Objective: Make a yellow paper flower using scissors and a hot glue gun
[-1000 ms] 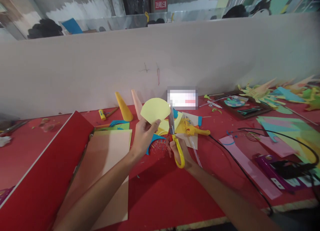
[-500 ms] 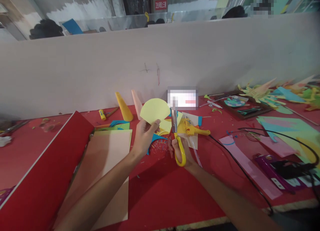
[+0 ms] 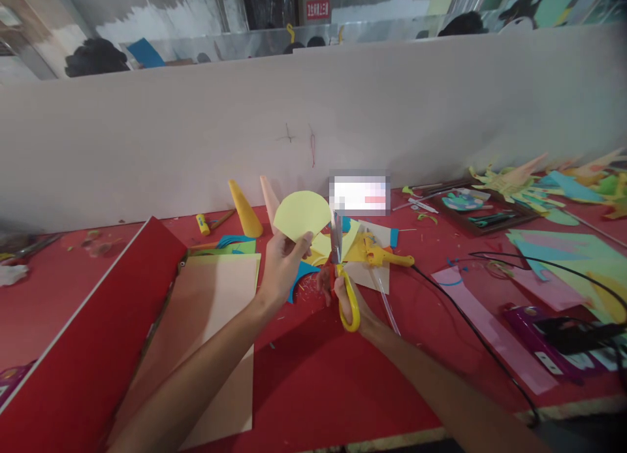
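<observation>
1. Yellow paper [image 3: 302, 215] is pinched by the left hand's [image 3: 284, 260] thumb and fingers over the red table [image 3: 304, 388]
2. Scissors [image 3: 339, 268] are held in the right hand's [image 3: 345, 297] curled fingers
3. Blades [image 3: 336, 236] have been swung nearer the paper, seemingly within reach

the left hand [image 3: 283, 265] is bare and slender-fingered, joined by a narrow wrist to a slim, smooth left forearm [image 3: 210, 358], bare down to the lower left edge of the frame. the right hand [image 3: 349, 295], partly hidden, is bare too; the right forearm [image 3: 431, 368] is uncovered, broadening toward the lower right. a dark grey patch [image 3: 582, 435] fills that corner, possibly clothing, too dim to tell.
</observation>
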{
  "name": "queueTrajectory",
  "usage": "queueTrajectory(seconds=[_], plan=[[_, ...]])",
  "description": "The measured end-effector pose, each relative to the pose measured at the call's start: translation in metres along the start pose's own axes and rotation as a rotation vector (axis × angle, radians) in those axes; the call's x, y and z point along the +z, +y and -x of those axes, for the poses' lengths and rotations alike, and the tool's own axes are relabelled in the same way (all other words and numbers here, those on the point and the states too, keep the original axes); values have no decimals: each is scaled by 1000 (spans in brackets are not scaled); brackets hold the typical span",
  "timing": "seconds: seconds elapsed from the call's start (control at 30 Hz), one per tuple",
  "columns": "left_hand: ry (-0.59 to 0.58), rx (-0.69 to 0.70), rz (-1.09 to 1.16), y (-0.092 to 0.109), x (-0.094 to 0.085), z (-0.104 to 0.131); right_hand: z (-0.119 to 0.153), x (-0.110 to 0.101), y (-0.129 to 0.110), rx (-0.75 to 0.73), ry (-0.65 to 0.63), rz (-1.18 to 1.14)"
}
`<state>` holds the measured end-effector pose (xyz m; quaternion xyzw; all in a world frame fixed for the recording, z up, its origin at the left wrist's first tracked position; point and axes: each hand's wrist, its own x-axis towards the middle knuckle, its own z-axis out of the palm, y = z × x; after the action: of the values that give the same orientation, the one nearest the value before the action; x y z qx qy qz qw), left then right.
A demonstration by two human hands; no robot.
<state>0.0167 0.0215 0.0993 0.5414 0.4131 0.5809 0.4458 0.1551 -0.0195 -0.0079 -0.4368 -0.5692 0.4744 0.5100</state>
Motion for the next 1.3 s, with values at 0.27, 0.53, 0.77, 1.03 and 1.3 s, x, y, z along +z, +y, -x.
queueTrajectory(seconds=[0.27, 0.53, 0.77, 1.03, 1.3], plan=[[-22, 0, -21, 0, 1, 1, 3, -2, -4, -59, -55, -83], [-36, -1, -26, -3, 1, 2, 4, -3, -14, -65, -46, -51], [-62, -10, -19, -3, 4, 6, 3, -4, -18, -71, -16, -32], [-80, -22, -7, -2, 9, 9, 4, -5, -18, -79, 10, 10], [-73, -26, -16, -5, 10, 11, 5, -4, -17, -61, 27, 20]])
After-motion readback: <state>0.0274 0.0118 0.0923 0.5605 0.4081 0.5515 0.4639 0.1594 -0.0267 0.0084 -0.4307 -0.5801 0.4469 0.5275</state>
